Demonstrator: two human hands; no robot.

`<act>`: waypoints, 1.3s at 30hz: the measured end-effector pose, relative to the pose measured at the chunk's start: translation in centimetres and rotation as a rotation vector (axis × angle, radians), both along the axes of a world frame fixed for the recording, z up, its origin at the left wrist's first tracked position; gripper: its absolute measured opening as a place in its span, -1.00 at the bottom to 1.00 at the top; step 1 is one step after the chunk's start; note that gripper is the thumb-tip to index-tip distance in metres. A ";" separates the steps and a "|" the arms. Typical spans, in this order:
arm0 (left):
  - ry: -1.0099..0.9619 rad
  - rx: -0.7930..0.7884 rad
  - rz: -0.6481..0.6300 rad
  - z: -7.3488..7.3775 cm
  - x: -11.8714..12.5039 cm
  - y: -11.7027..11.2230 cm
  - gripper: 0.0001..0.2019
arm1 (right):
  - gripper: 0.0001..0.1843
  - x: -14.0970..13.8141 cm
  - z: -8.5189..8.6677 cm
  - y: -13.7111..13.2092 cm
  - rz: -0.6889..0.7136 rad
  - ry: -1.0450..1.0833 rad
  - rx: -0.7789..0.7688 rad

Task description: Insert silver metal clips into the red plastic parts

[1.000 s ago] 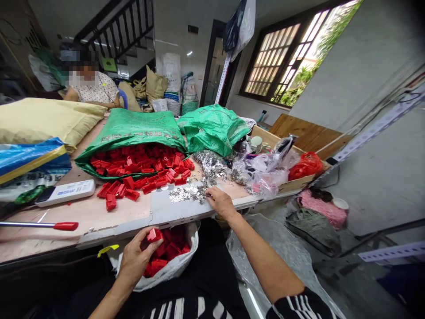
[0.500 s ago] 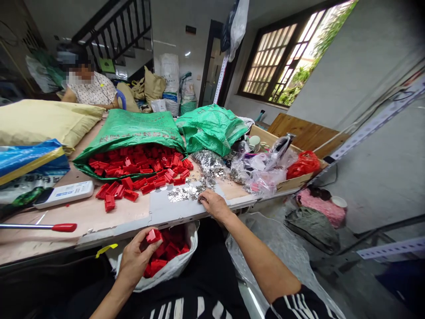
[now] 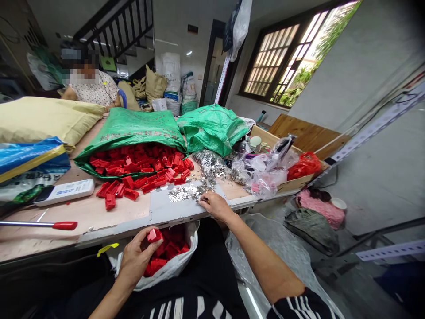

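My left hand (image 3: 136, 254) is closed around a red plastic piece (image 3: 154, 235), held over a white sack (image 3: 191, 241) in front of my body. More red pieces of the same kind lie inside that sack. At the table's front edge, my right hand (image 3: 214, 205) has its fingertips pinched together beside a spread of small shiny metal pieces (image 3: 182, 193). What sits between those fingertips, if anything, is too small to make out. Behind the metal pieces, a green woven bag (image 3: 139, 126) lies with its mouth spilling red pieces (image 3: 133, 161) onto the table.
A clear bag of metal pieces (image 3: 210, 163) and a second green bag (image 3: 212, 130) lie farther back. On the right stands a wooden tray (image 3: 303, 180) with plastic bags. A white device (image 3: 66, 193) and red-handled rod (image 3: 64, 226) are left. Another person (image 3: 93, 91) sits across.
My right hand's fingertips have shifted slightly at the edge of the metal pieces. The left hand keeps its hold on the red piece, and the view has turned a little.
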State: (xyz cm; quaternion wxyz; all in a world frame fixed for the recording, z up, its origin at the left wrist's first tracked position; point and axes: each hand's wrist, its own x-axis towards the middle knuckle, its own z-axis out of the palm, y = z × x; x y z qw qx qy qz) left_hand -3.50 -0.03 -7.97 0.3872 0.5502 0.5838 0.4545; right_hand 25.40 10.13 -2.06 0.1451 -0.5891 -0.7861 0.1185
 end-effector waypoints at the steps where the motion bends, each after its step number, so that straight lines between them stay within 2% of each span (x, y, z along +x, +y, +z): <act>1: 0.000 0.002 -0.001 0.0 -0.1 0.0 -0.60 | -0.90 0.0 0.0 0.0 0.010 -0.004 -0.005; 7: 0.011 0.017 0.012 0.0 0.1 -0.1 -0.59 | -0.94 0.0 0.4 -0.6 0.054 -0.003 -0.020; 12: 0.029 0.030 0.051 -0.5 0.5 -0.2 -0.58 | -0.89 0.2 0.6 -0.6 0.043 0.008 -0.017; 25: 0.037 0.027 0.059 -0.8 0.3 -0.2 -0.57 | -0.90 -1.8 0.8 -0.7 0.069 -0.009 0.004; 39: 0.032 0.042 0.074 -0.5 0.4 -0.3 -0.54 | -0.84 -1.6 0.2 -0.7 0.045 0.073 0.030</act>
